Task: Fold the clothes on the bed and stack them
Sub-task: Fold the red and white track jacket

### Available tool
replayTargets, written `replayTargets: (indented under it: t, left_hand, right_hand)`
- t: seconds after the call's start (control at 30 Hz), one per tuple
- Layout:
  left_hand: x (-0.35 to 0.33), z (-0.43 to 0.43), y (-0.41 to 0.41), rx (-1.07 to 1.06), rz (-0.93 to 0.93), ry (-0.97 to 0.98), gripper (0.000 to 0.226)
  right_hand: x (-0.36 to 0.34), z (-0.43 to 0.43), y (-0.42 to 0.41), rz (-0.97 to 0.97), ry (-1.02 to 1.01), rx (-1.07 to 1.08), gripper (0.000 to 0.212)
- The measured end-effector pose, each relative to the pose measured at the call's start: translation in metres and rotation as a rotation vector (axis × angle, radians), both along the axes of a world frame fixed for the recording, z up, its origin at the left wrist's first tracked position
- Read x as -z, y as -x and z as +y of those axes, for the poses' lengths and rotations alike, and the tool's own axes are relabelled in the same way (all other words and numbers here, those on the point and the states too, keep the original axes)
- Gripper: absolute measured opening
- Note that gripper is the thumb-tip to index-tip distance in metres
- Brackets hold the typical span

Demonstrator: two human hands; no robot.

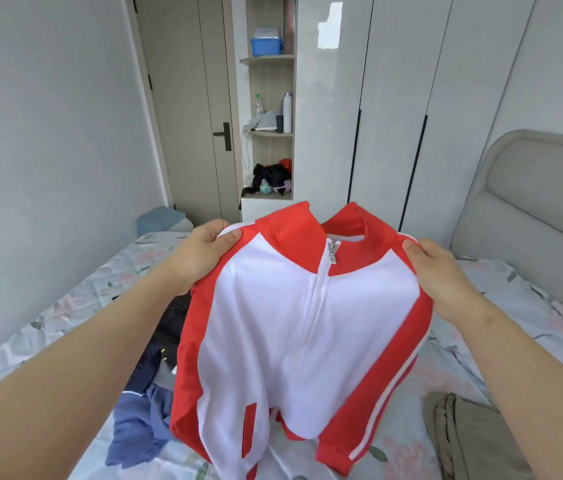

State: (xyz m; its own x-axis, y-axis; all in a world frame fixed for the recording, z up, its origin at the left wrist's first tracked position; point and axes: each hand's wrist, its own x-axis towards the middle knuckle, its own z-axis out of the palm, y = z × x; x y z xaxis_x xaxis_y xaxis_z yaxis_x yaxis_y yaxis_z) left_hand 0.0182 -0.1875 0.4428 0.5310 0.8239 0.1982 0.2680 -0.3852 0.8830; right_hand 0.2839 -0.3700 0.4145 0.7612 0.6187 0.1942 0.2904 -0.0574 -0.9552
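Observation:
A red and white zip-up jacket [287, 323] hangs in the air in front of me, its front facing me and the zip closed. My left hand [204, 252] pinches its left shoulder. My right hand [441, 271] pinches the right shoulder. The sleeves drop down at both sides, and the hem reaches the bed [65, 317], which has a floral sheet. Behind the jacket on the left lies a heap of dark and blue clothes [145, 407], partly hidden. A folded khaki garment [470, 441] lies at the lower right of the bed.
A padded grey headboard [529, 216] stands at the right. White wardrobe doors [394, 109] and open shelves [269, 133] with bottles and a blue tub fill the back wall. A closed door [186, 109] is to their left, and a blue stool [160, 220] stands by the bed's far corner.

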Motion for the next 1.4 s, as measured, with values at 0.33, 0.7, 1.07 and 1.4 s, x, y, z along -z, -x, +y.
replayTargets:
  t: [0.33, 0.7, 1.07, 1.4]
  left_hand:
    - [-0.052, -0.044, 0.066, 0.066, 0.061, -0.288, 0.025]
    - [0.024, 0.002, 0.002, 0.108, 0.391, -0.327, 0.018]
    - [0.194, 0.088, -0.124, 0.017, 0.8, -0.201, 0.02]
    - [0.302, 0.107, -0.179, -0.258, 0.351, 0.812, 0.024]
  right_hand:
    - [-0.074, -0.067, 0.072, -0.052, -0.098, 0.002, 0.023]
    - [-0.005, -0.053, 0.026, -0.248, 0.304, 0.043, 0.028]
    - [0.165, 0.036, -0.09, -0.438, 0.656, 0.16, 0.018]
    - [0.267, 0.113, -0.122, -0.006, 0.671, 0.19, 0.011]
